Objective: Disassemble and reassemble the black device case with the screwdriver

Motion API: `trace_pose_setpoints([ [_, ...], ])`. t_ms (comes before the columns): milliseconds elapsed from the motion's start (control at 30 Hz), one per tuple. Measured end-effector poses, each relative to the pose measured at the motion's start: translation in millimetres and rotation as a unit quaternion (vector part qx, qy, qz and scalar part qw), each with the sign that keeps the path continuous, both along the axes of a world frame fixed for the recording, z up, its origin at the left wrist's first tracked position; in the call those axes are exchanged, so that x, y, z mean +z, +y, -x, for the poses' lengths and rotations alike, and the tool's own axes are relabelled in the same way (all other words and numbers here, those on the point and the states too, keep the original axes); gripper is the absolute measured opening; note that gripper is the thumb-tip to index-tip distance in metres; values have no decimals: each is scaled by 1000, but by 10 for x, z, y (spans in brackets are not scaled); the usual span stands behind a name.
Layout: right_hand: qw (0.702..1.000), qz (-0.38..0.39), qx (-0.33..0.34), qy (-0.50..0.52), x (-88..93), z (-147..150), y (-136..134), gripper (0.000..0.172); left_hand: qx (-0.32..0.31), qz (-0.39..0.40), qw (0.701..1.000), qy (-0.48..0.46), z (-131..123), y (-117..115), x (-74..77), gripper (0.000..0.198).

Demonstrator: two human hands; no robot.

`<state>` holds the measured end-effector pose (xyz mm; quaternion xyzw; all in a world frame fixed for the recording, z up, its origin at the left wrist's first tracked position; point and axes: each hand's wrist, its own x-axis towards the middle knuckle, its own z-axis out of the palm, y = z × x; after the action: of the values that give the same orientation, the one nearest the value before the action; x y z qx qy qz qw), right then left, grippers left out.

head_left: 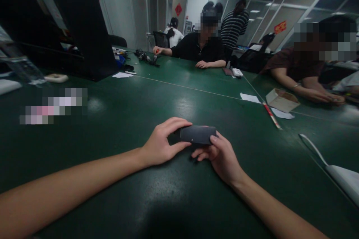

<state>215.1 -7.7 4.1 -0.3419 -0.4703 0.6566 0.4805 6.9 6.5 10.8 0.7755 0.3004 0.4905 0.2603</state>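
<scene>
Between my two hands is a dark grey oblong device (198, 135), with a seam near its left end and a small round mark on its lower edge. Its exact kind is unclear. My left hand (166, 140) grips the left end, fingers over the far side and thumb along the near side. At the right end, my right hand (221, 153) has its thumb pressed on top and some fingers curled beneath. The device's left tip is partly hidden by my left hand. Both forearms reach across the green table (112, 194).
A beige open box (282, 101), paper sheets (250, 98) and a red-and-white stick (271, 115) lie to the right. A white object with a strap (343, 181) is at the right edge. A black panel (84, 26) stands left. Two people sit across the table.
</scene>
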Motion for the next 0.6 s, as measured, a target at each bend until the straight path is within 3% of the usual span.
trace_pose_setpoints([
  [100, 1000, 14, -18, 9, 32, 15, -16, 38, -11, 30, 999, -13, 9, 24, -24, 42],
  [233, 999, -12, -42, -1, 11, 27, -42, 41, -49, 175, 980, -79, 4, 95, -71, 61],
  [333, 997, -54, -29, -43, -46, 12, -38, 47, -61, 243, 964, -86, -6, 151, -85, 54],
  [600, 986, -94, -39, -134, -20, -4, -23, 43, -28, 201, 977, -68, 0, 118, -56, 36],
])
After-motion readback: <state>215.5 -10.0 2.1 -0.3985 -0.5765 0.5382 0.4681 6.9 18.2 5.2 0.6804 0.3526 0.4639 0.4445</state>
